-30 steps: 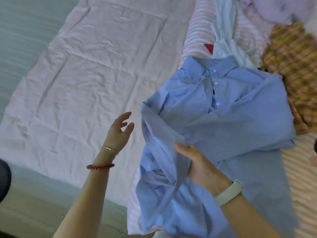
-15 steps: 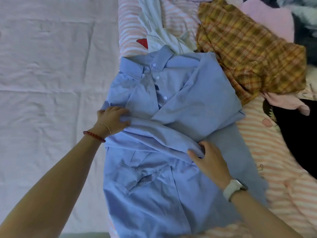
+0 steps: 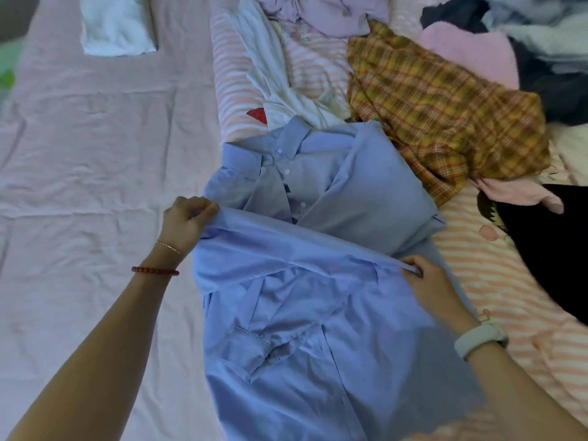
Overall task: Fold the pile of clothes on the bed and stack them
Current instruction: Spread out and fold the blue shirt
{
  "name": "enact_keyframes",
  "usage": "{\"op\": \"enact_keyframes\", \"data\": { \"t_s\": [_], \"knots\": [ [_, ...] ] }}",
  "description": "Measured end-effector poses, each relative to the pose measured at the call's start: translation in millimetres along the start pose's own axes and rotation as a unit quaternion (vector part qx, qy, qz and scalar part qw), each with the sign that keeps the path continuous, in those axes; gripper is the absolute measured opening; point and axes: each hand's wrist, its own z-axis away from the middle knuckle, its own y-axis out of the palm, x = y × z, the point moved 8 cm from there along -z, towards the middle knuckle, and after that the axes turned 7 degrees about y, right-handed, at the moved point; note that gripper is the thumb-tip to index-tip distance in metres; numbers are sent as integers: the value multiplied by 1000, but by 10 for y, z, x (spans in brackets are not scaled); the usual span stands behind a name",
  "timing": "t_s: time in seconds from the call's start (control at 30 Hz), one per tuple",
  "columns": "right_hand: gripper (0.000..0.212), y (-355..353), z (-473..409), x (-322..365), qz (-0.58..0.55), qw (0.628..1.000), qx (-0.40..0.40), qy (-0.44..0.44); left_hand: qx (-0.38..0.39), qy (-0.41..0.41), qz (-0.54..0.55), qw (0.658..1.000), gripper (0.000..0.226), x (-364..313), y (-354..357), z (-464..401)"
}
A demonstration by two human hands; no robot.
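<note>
shirt (image 3: pixel 318 281) centre frame, collar toward top, on bed (image 3: pixel 95 186) | step: fold sleeve across body; advice: keep the edge taut and level, lay it flat below the collar | left hand (image 3: pixel 184 224) fingers curled tight on one end of the fold | right hand (image 3: pixel 426 284) pinching the other end | pile (image 3: pixel 445 106) upper right, unfolded

Setting: home bedroom. Evidence: bed (image 3: pixel 95 154) under wrinkled pink sheet; unfolded household clothes pile (image 3: pixel 445 100) heaped on its right side; small folded white garment (image 3: pixel 116 25) at its far left.
</note>
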Motion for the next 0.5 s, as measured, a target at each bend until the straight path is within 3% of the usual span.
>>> {"op": "enact_keyframes", "data": {
  "t_s": [0.17,0.27,0.37,0.43,0.5],
  "knots": [
    [9,-362,-82,138,-57,997,43,4,17,0,-6,1000,42,-200,-90,-165],
    [36,-536,-156,60,5,997,67,40,92,-31,-19,995,37,-205,120,-257],
    [53,-656,-259,-135,173,980,12,94,162,7,-176,971,42,-272,384,-360],
    [45,-672,-304,-244,261,957,-37,119,138,66,-232,961,37,-348,513,-435],
    [28,-670,-299,-238,319,937,-110,93,105,90,-218,966,22,-328,603,-450]
  ]
}}
